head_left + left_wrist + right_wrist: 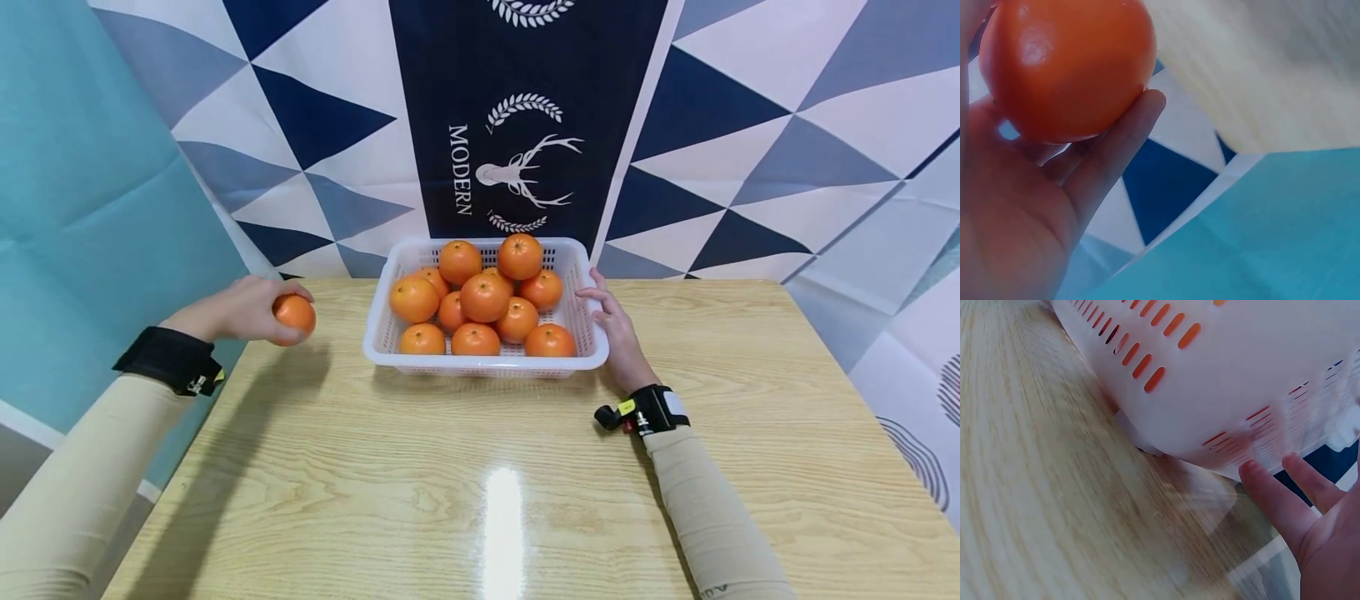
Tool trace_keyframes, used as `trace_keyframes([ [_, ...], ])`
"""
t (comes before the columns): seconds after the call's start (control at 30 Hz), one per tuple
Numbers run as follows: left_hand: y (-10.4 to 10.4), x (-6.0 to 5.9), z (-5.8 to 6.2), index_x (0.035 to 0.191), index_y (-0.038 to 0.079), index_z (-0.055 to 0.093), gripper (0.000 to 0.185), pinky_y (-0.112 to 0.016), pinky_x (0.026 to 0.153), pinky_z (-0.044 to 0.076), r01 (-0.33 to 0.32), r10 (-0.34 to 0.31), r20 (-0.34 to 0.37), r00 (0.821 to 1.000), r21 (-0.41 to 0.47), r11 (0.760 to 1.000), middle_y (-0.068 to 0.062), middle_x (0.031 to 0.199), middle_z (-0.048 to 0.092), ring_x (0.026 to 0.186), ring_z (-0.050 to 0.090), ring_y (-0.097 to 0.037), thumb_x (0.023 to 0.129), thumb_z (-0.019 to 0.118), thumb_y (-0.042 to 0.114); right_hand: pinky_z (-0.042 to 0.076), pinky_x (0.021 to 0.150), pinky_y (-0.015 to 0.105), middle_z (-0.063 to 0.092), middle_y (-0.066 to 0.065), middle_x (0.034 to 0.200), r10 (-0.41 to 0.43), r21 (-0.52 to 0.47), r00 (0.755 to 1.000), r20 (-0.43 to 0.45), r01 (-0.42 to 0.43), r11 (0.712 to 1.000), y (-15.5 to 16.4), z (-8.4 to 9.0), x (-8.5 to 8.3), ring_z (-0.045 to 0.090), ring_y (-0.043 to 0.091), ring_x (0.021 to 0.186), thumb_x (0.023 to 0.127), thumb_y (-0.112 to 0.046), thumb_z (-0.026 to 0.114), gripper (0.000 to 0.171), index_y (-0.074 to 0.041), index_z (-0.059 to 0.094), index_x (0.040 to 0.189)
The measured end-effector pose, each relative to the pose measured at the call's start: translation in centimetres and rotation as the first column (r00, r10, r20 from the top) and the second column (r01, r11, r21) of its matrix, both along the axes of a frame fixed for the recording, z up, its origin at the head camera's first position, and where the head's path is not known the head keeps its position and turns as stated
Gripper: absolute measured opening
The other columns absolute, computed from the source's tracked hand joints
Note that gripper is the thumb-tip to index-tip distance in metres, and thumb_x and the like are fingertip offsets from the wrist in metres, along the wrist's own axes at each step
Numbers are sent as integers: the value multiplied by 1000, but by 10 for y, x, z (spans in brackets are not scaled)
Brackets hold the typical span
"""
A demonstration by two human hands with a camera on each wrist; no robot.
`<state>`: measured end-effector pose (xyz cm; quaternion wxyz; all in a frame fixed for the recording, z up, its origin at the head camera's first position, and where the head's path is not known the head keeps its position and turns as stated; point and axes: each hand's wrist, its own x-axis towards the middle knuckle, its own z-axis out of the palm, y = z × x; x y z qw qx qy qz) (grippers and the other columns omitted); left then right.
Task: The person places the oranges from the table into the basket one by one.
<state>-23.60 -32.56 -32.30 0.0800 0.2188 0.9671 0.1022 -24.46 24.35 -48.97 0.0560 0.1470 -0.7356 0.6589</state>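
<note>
1. While the left hand (236,307) hovers over the table's left corner, well to the left of the white basket (581,287), it grips a single orange (295,316); the left wrist view shows the fingers (1116,147) curled under the fruit, so the grip is closed around it and looks secure.
2. Left of the basket, the wooden table (450,467) is bare between the held orange and the basket wall.
3. Inside the basket lies a heap of oranges (483,296), piled in two layers, with the highest fruits toward the back rim.
4. At the right wall of the basket rests the right hand (617,329). Its fingers (1269,494) are straight and lie against the slotted plastic, so this hand is open and holds nothing; it only touches the basket side, as if to steady it.
5. My judgement of the step: one orange is being carried between the basket and the table edge. Whether it goes in or comes out, I cannot tell from these pictures.
6. If the orange goes to the basket, the next move calls for a level path over the rim and a gentle release into a gap in the heap, because a round fruit set on top may roll off. The right hand should hold the light basket firm.
</note>
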Motion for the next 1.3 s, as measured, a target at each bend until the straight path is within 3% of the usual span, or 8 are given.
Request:
trace_keyframes([
  [0.17,4,-4,12,137,5,71,60,-36,72,50,2,-2,-12,1000,-25,1000,-17,111,76,88,64,-26,85,84,32,12,144,70,8,-12,193,7,-12,1000,2,-7,1000,1,0,0,-1,27,182,117,-26,40,42,-7,56,151],
  [0.43,21,-11,19,135,5,73,59,-36,71,50,18,-19,-35,999,-47,999,-16,109,77,86,64,-26,85,85,32,11,144,68,7,-12,193,-1,-8,1000,5,1,1000,2,1,1,-2,26,182,118,-26,40,42,-7,56,152],
  [0.8,48,-18,24,134,7,74,56,-35,71,50,102,-105,-80,991,-36,994,-14,113,77,86,65,-23,86,84,35,11,143,70,6,-10,193,6,-24,1000,2,-6,1000,2,2,2,-2,28,182,117,-24,40,41,-6,55,151],
  [1.03,72,-21,30,133,8,73,54,-35,72,51,169,-171,-103,980,-34,985,-14,115,77,88,65,-24,88,83,37,11,144,70,7,-10,193,8,-29,1000,0,-8,1000,0,4,3,-1,27,182,117,-24,40,39,-11,58,149],
  [1.3,105,-26,31,134,10,71,54,-37,78,55,213,-214,-101,972,-15,977,-15,119,76,93,68,-27,90,84,37,8,144,69,9,-5,194,4,-24,1000,-30,-5,1000,-1,2,2,-1,30,181,114,-16,39,41,-2,56,148],
])
